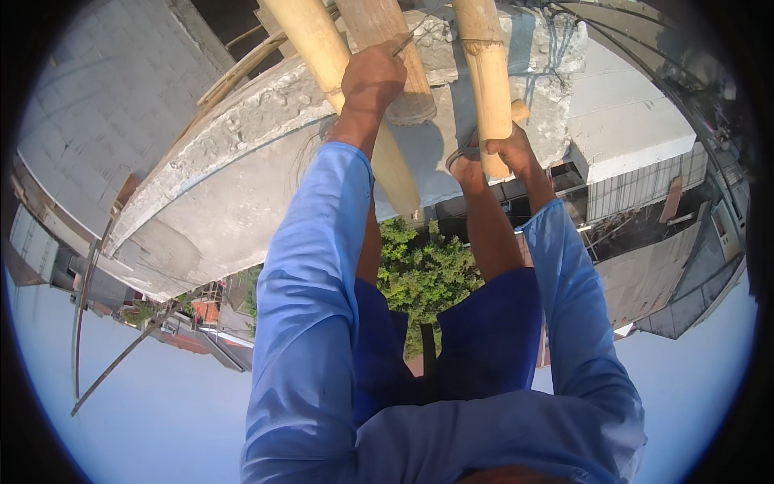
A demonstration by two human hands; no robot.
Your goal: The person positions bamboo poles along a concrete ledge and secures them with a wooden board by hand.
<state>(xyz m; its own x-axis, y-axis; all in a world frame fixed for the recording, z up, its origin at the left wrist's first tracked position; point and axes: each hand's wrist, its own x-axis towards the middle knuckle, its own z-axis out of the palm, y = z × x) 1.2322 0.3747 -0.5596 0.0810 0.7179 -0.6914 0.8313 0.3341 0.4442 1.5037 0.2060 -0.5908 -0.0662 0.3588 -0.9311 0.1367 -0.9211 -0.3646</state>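
Note:
My left hand point(373, 77) is closed in a fist beside the left bamboo pole point(395, 165) and a thicker, weathered pole point(418, 97). A thin, dark metal piece point(403, 43) sticks out of that fist; its kind cannot be made out. Low on the right bamboo pole point(486, 81), my right hand point(514, 152) is closed round its side near the cut end, the thumb showing in front. Behind that pole a short bamboo end point(520, 110) pokes out. My sandalled foot point(468, 165) rests on the concrete just left of the right hand.
A rough concrete ledge point(234, 129) curves beneath the poles. Far below the ledge are green treetops point(427, 266) and rooftops. A flat grey slab point(121, 105) lies left, a white-edged roof point(625, 113) right. Dark cables point(645, 68) run along the upper right.

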